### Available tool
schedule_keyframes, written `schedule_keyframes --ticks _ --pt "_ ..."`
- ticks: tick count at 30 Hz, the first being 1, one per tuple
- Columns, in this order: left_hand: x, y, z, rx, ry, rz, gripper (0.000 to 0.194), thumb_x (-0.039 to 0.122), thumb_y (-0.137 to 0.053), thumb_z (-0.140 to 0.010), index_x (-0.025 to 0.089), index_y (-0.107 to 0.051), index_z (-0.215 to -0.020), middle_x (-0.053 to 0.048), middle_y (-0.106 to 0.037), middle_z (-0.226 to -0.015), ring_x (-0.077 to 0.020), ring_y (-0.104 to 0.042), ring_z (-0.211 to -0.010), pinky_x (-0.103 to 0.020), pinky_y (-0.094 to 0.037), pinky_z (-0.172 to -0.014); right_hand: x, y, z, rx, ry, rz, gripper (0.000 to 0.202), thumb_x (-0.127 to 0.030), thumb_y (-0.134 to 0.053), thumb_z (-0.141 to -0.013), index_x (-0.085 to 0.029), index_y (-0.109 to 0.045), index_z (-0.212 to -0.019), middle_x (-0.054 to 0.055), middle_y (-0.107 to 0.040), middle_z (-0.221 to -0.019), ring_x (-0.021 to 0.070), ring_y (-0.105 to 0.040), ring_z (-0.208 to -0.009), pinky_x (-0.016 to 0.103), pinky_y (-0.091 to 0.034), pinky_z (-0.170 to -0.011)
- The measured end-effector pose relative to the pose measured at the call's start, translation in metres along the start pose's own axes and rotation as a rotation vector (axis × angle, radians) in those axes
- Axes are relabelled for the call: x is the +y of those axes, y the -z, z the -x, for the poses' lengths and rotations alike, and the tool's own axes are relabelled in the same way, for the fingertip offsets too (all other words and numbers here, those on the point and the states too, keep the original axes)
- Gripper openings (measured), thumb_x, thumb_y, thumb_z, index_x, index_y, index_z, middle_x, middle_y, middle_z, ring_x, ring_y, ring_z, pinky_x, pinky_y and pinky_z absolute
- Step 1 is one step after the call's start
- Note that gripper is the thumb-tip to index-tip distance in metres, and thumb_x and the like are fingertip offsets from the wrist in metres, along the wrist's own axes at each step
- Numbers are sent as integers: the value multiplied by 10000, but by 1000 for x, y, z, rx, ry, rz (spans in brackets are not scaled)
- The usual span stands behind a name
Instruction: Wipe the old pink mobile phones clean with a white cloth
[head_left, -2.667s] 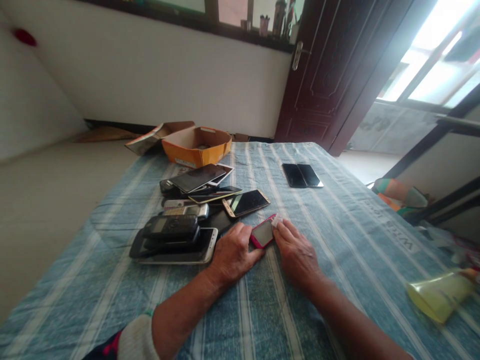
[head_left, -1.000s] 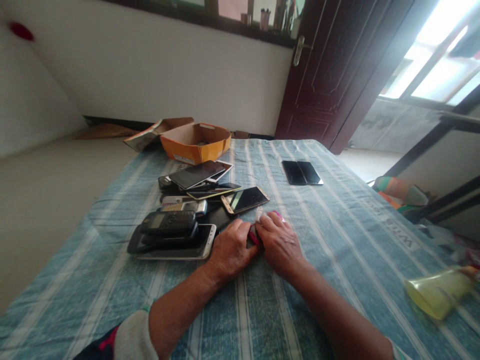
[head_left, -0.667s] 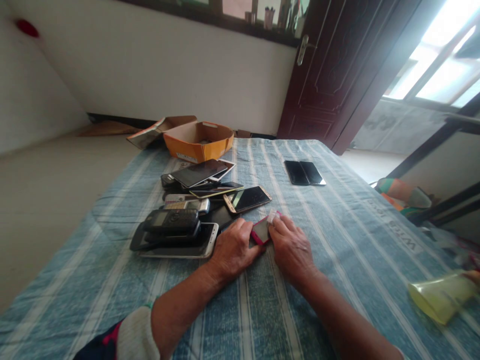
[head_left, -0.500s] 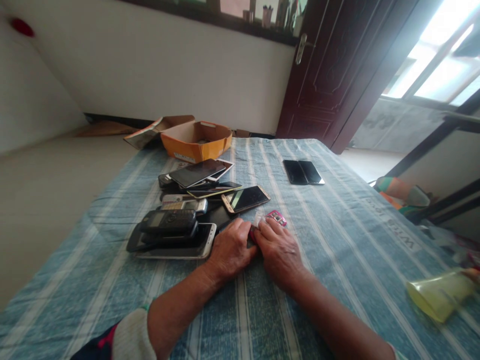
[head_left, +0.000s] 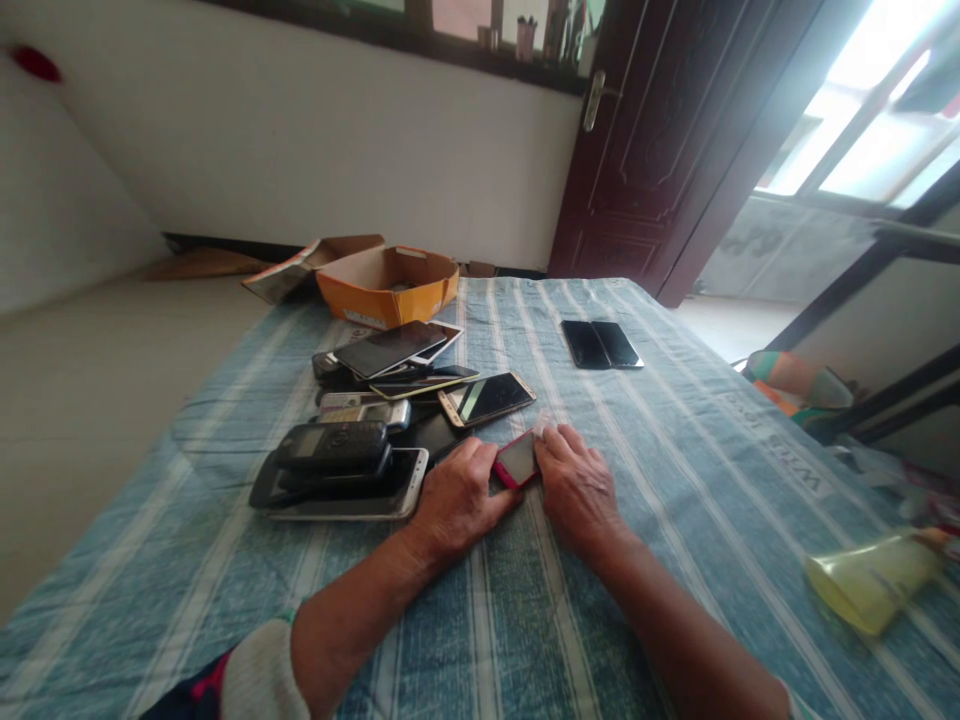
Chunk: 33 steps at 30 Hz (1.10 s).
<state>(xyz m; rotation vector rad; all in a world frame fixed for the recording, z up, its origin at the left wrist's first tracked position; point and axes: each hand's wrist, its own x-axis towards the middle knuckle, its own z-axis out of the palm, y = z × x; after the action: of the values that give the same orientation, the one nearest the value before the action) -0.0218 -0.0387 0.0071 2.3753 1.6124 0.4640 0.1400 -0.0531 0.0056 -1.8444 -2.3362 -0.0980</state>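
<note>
A small pink-red phone point(head_left: 517, 460) lies at a slant on the striped cloth, its grey screen facing up. My left hand point(head_left: 465, 495) grips its left edge between thumb and fingers. Over the phone's right end, my right hand point(head_left: 577, 485) pinches a whitish crumpled tissue or wipe point(head_left: 541, 424), and its fingers hide that end. Just left of my left hand, a black keypad phone point(head_left: 332, 447) rests on a large white-edged phone point(head_left: 409, 483). A gold-edged phone point(head_left: 491, 398) lies behind my hands.
More phones point(head_left: 390, 348) are piled at the left, before an open orange box point(head_left: 390, 290). Two dark phones point(head_left: 602, 344) lie side by side farther back. A yellow translucent container point(head_left: 870, 585) sits at the right. Behind the table point(head_left: 712, 520) stands a dark red door point(head_left: 637, 150).
My right hand has slid right along the pink-red phone with the tissue, uncovering its grey screen. The pink keypad part seen before is now hidden. My left hand stays at the phone's left edge.
</note>
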Motion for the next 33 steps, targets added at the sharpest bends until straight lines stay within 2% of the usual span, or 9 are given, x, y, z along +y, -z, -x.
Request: schedule_keyframes --ticks 7,13,20,27,33 --pt "0 0 0 -13 13 7 245 378 -653 -770 173 -592 -888 -40 -578 -870 -191 -589 -800 -276 -443 -693 2 3 -9 -24 -2 -39 375 -141 -341 -946 -189 -570 -1239 91 -527 -1337 251 -392 -1263 335 -396 -867" --pt "1 3 0 -13 5 24 222 349 -669 -758 181 -593 -880 -33 -580 -856 -190 -591 -796 -274 -446 -690 6 4 -3 -39 -2 -32 436 -102 -301 -937 -183 -558 -1281 96 -519 -1366 263 -353 -1324 366 -402 -910" --pt "1 2 0 -15 5 18 257 373 -677 -764 175 -590 -903 -45 -585 -881 -199 -595 -822 -283 -457 -718 18 0 -9 -17 -85 -39 454 -88 -324 -925 -199 -517 -1321 92 -531 -1350 236 -387 -1307 341 -411 -919" --pt "1 2 0 -19 8 14 247 356 -682 -757 172 -587 -890 -46 -578 -878 -202 -589 -813 -283 -451 -702 13 -1 -9 -6 12 -50 430 -128 -327 -944 -214 -528 -1314 73 -496 -1394 264 -334 -1352 361 -394 -943" --pt "3 4 0 -4 7 27 226 362 -672 -761 179 -585 -862 -36 -573 -849 -197 -588 -800 -279 -447 -698 13 1 -11 -19 -55 -52 406 -138 -329 -948 -199 -558 -1277 99 -538 -1336 262 -373 -1317 368 -412 -914"
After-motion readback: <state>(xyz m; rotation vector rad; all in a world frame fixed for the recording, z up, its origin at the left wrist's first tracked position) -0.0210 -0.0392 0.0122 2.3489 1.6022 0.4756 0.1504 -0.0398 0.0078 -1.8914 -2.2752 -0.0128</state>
